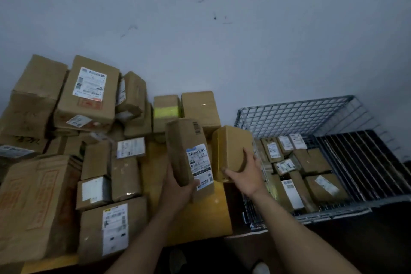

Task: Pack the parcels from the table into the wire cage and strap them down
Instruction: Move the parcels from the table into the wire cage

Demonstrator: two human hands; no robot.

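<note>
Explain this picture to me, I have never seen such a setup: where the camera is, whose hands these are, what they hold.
No machine here: a person works with bare hands, and the one picture comes from a camera worn on their head, looking forward and down. The left hand grips a tall cardboard parcel with a shipping label; the right hand has its fingers curled round a smaller plain box. Beneath them is the yellow table, piled on its left with stacked parcels. To the right stands the wire cage, where packed parcels already lie.
</note>
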